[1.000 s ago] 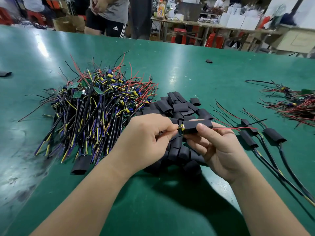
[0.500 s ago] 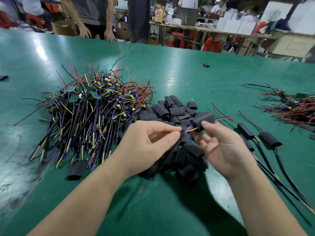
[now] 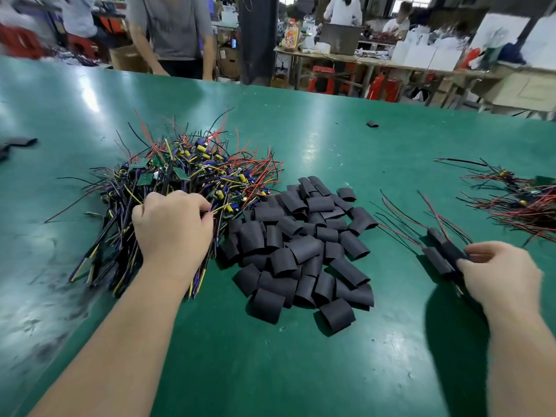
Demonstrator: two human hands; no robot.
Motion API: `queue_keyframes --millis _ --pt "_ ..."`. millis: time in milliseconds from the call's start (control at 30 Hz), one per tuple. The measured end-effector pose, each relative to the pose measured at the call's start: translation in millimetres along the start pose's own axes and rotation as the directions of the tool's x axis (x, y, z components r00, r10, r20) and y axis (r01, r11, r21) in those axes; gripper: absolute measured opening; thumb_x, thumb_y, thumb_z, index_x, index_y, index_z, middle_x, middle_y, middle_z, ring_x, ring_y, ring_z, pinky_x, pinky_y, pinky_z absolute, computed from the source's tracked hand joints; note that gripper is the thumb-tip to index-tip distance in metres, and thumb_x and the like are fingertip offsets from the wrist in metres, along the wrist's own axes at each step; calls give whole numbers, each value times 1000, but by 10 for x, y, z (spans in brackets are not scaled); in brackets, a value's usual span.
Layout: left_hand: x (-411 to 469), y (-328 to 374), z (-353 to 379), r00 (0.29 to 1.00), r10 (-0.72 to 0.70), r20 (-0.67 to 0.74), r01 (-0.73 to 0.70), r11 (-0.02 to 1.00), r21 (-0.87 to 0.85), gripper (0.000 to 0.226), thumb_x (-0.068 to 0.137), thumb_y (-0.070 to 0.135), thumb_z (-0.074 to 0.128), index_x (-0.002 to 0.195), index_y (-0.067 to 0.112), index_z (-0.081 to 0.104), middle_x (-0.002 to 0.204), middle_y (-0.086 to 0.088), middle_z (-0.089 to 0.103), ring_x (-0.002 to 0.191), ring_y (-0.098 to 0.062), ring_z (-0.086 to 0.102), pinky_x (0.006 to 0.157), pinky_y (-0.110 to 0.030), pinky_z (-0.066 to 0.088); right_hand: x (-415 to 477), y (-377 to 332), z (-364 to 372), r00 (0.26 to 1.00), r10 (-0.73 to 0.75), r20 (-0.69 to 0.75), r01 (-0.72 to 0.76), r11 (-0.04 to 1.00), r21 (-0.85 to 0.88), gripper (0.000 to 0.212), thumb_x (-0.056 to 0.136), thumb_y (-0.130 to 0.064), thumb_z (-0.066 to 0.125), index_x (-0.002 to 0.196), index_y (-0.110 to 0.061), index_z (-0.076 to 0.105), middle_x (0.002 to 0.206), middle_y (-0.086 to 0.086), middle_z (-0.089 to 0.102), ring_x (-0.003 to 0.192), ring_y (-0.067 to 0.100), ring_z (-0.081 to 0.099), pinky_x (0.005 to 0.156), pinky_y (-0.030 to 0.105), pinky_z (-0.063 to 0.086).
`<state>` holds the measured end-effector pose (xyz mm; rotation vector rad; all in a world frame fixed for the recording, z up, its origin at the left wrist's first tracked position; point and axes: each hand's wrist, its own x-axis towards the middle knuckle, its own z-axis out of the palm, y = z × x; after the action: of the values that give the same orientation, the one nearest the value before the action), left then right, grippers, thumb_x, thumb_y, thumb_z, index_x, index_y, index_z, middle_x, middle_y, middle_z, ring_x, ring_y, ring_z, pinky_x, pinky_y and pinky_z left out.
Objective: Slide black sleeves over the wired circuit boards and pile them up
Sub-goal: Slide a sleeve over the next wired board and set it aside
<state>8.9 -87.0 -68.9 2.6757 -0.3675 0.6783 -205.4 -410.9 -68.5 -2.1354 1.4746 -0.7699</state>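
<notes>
hands have parted — right hand (image 3: 496, 272) pinches the sleeved board (image 3: 439, 257) onto its pile, left hand (image 3: 173, 233) grasps tangled wired boards (image 3: 186, 176) — snagged leads could drag extras.

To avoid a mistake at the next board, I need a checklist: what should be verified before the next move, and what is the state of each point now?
1. Left hand grips wires in the unsleeved pile: ok.
2. Only one board is taken: cannot tell.
3. Loose sleeves lie between the hands: ok.
4. Right hand free for a sleeve: not ok, it pinches a sleeved board.
5. That board is beside the other finished boards: ok.
</notes>
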Motion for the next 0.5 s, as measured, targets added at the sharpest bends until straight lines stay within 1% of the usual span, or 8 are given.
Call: queue_keyframes --millis 33,100,167,233,300,367,433,500 --pt "19 -13 13 1000 -3 -27 1 999 -54 26 83 23 69 109 21 70 108 -9 64 97 -36 54 85 -45 40 -10 -3 8 1000 -2 -2 2 1000 -23 29 77 -1 64 103 -10 71 102 17 70 100 32 61 89 38 47" --pt "71 -43 25 998 -34 -48 25 984 -174 42 81 16 71 121 13 60 117 -13 55 95 -37 56 84 -47 45 -35 -17 14 1000 -19 -6 19 999 -40 34 76 -2 62 107 -10 70 108 22 66 109 34 56 94 39 44" --pt "133 -75 42 995 -89 -37 78 971 -227 48 82 18 72 126 10 53 121 -16 49 94 -39 57 80 -47 48 -66 -49 9 999 -41 -10 41 999 -17 36 76 -5 61 111 -10 68 112 23 62 112 35 53 97 41 43" --pt "205 -94 55 992 -121 -38 110 969 -223 45 84 27 69 125 13 55 120 -14 52 91 -38 59 73 -43 47 -97 -88 2 998 -59 -16 59 998 11 37 78 -8 59 113 -13 67 114 23 60 99 32 54 93 41 45" --pt "271 -103 42 988 -149 -49 139 976 -170 44 85 36 66 126 21 56 116 -9 56 88 -35 60 67 -39 46 -141 -124 -4 995 -98 -26 99 995 29 34 79 -9 59 112 -15 67 113 23 58 85 27 48 87 38 44" --pt "316 -114 24 986 -160 -49 154 981 -115 44 85 39 66 126 25 57 113 -9 55 91 -34 58 66 -39 46 -173 -155 -5 989 -145 -27 146 989 39 32 80 -9 60 111 -15 67 109 23 58 80 26 44 78 35 41" --pt "338 -120 30 988 -144 -52 140 987 -82 39 84 37 66 120 22 61 110 -12 50 96 -36 51 70 -42 44 -200 -176 -5 983 -184 -20 185 981 49 29 80 -9 60 106 -16 69 104 23 57 80 26 45 71 31 36" --pt "370 -122 25 988 -141 -60 135 986 -102 30 85 33 65 112 19 64 110 -15 49 101 -37 48 78 -44 44 -224 -198 -2 978 -209 -12 209 976 63 25 80 -9 61 102 -17 70 99 21 56 84 26 46 71 31 36"
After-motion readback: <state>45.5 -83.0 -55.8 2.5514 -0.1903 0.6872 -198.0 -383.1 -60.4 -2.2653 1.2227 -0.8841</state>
